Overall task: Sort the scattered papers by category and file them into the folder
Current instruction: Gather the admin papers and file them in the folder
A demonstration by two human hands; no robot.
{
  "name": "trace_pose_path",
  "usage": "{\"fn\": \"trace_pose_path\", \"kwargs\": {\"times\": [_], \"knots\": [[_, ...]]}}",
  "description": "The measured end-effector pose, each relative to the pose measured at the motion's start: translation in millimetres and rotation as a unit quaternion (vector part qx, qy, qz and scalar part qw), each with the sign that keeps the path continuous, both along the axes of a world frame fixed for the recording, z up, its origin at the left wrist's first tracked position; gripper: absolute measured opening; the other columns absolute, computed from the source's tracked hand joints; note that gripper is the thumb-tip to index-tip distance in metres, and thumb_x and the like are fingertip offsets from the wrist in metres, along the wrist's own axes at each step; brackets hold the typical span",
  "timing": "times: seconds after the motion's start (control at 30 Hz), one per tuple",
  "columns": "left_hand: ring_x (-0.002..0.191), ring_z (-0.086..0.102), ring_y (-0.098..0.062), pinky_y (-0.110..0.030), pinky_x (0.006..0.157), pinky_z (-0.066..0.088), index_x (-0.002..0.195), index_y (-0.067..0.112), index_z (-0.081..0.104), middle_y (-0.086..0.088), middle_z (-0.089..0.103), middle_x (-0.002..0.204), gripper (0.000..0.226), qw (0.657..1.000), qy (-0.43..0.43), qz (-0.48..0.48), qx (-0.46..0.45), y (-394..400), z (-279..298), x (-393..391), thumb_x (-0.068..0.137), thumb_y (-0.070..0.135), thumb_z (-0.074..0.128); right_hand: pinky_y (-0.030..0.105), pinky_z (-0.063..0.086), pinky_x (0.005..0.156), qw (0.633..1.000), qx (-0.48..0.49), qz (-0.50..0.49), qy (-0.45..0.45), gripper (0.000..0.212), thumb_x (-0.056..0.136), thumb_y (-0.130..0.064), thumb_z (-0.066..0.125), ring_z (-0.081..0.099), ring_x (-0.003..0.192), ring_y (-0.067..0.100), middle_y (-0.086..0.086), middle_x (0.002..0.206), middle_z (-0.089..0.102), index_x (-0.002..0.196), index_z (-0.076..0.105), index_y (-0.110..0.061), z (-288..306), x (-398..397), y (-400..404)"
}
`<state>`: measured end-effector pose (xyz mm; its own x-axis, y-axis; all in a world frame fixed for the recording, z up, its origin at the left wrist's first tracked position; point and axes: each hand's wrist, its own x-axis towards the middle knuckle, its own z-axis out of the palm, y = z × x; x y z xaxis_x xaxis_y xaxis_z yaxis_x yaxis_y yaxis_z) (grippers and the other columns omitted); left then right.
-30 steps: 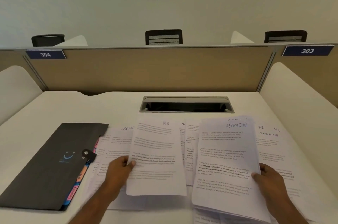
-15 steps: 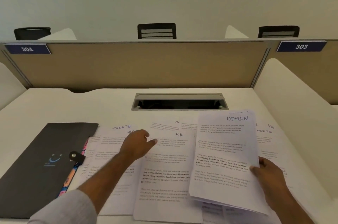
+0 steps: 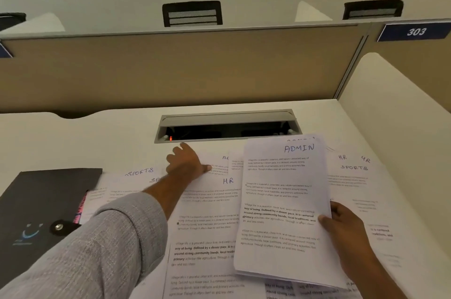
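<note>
Sorting is only starting. The right hand [image 3: 341, 228] is gripping an ADMIN stack [image 3: 283, 211] at lower right, thumb on top. The left hand [image 3: 188, 164], fingers spread flat, is reaching for a sheet at centre, beside the HR sheet [image 3: 210, 213]. SPORTS and HR papers [image 3: 353, 176] are lying scattered. The folder [image 3: 41, 201], lower left, is sitting snapped closed; nothing looks filed.
</note>
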<state>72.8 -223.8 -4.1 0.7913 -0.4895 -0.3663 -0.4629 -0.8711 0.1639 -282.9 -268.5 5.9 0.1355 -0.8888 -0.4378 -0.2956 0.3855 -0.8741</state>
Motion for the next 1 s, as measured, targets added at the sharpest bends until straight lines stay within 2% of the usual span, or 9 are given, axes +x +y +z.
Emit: {"fn": "trace_pose_path", "kwargs": {"times": [0.13, 0.23, 0.33, 0.4, 0.53, 0.67, 0.8, 0.9, 1.0], "knots": [[0.114, 0.059, -0.031, -0.036, 0.095, 0.051, 0.131, 0.005, 0.046, -0.014, 0.058, 0.13, 0.085, 0.999, 0.035, 0.009, -0.025, -9, -5, 10, 0.069, 0.053, 0.079, 0.036, 0.054, 0.074, 1.0, 0.007, 0.011, 0.001, 0.026, 0.091, 0.006, 0.052, 0.069, 0.086, 0.029, 0.006, 0.096, 0.071, 0.103, 0.062, -0.015, -8, 9, -1], [0.106, 0.063, -0.031, -0.037, 0.091, 0.052, 0.128, 0.007, 0.051, -0.012, 0.061, 0.124, 0.069, 0.991, 0.074, 0.041, -0.107, -7, -11, 19, 0.075, 0.041, 0.079, 0.035, 0.054, 0.07, 1.0, 0.002, 0.016, 0.006, 0.025, 0.091, 0.005, 0.052, 0.069, 0.084, 0.028, 0.004, 0.094, 0.07, 0.102, 0.061, -0.016, -12, 15, -1], [0.095, 0.066, -0.028, -0.039, 0.082, 0.056, 0.119, 0.005, 0.061, -0.012, 0.067, 0.114, 0.048, 0.956, 0.138, 0.054, -0.253, -6, 4, 31, 0.079, 0.026, 0.077, 0.031, 0.053, 0.064, 1.0, -0.006, 0.012, 0.007, 0.026, 0.092, 0.006, 0.051, 0.068, 0.083, 0.026, 0.002, 0.092, 0.07, 0.105, 0.06, -0.015, -13, 19, -1], [0.088, 0.068, -0.026, -0.034, 0.075, 0.057, 0.11, 0.006, 0.067, -0.01, 0.071, 0.106, 0.032, 0.926, 0.154, 0.029, -0.342, -1, 30, 39, 0.082, 0.02, 0.075, 0.032, 0.053, 0.068, 1.0, -0.013, 0.01, 0.012, 0.027, 0.091, 0.006, 0.051, 0.068, 0.084, 0.026, 0.002, 0.093, 0.07, 0.105, 0.061, -0.015, -16, 22, -2], [0.073, 0.069, -0.016, -0.032, 0.066, 0.058, 0.089, 0.018, 0.07, -0.001, 0.072, 0.084, 0.007, 0.886, 0.089, -0.026, -0.455, 16, 105, 43, 0.085, 0.023, 0.072, 0.038, 0.054, 0.078, 0.999, -0.033, 0.01, 0.017, 0.028, 0.091, 0.006, 0.051, 0.067, 0.088, 0.028, 0.008, 0.099, 0.068, 0.111, 0.06, -0.011, -17, 27, 1], [0.061, 0.067, 0.001, -0.017, 0.057, 0.054, 0.079, 0.027, 0.068, 0.013, 0.071, 0.068, 0.01, 0.832, 0.09, -0.062, -0.543, 39, 175, 31, 0.085, 0.021, 0.072, 0.046, 0.056, 0.083, 0.999, -0.051, 0.01, 0.016, 0.027, 0.09, 0.005, 0.051, 0.067, 0.088, 0.029, 0.008, 0.099, 0.07, 0.107, 0.062, -0.012, -6, 28, 5], [0.063, 0.068, -0.001, -0.015, 0.056, 0.052, 0.08, 0.02, 0.068, 0.016, 0.072, 0.068, 0.008, 0.782, 0.086, -0.138, -0.602, 70, 233, 6, 0.085, 0.014, 0.071, 0.05, 0.056, 0.084, 0.997, -0.073, 0.009, 0.015, 0.026, 0.09, 0.003, 0.052, 0.068, 0.087, 0.028, 0.008, 0.099, 0.07, 0.097, 0.062, -0.02, 11, 28, 10], [0.067, 0.069, -0.003, -0.019, 0.062, 0.055, 0.081, 0.023, 0.072, 0.014, 0.074, 0.073, 0.013, 0.751, 0.115, -0.176, -0.626, 88, 266, -13, 0.081, 0.011, 0.074, 0.05, 0.056, 0.084, 0.996, -0.089, 0.013, 0.008, 0.026, 0.09, 0.002, 0.051, 0.068, 0.088, 0.028, 0.008, 0.101, 0.07, 0.103, 0.063, -0.017, 23, 28, 16], [0.078, 0.074, -0.015, -0.027, 0.067, 0.059, 0.091, 0.014, 0.073, 0.001, 0.077, 0.085, 0.016, 0.751, 0.203, -0.168, -0.606, 98, 276, -17, 0.075, 0.012, 0.075, 0.046, 0.057, 0.081, 0.994, -0.108, 0.02, -0.005, 0.026, 0.09, 0.002, 0.051, 0.067, 0.087, 0.027, 0.007, 0.101, 0.069, 0.107, 0.063, -0.015, 34, 26, 23]]}}
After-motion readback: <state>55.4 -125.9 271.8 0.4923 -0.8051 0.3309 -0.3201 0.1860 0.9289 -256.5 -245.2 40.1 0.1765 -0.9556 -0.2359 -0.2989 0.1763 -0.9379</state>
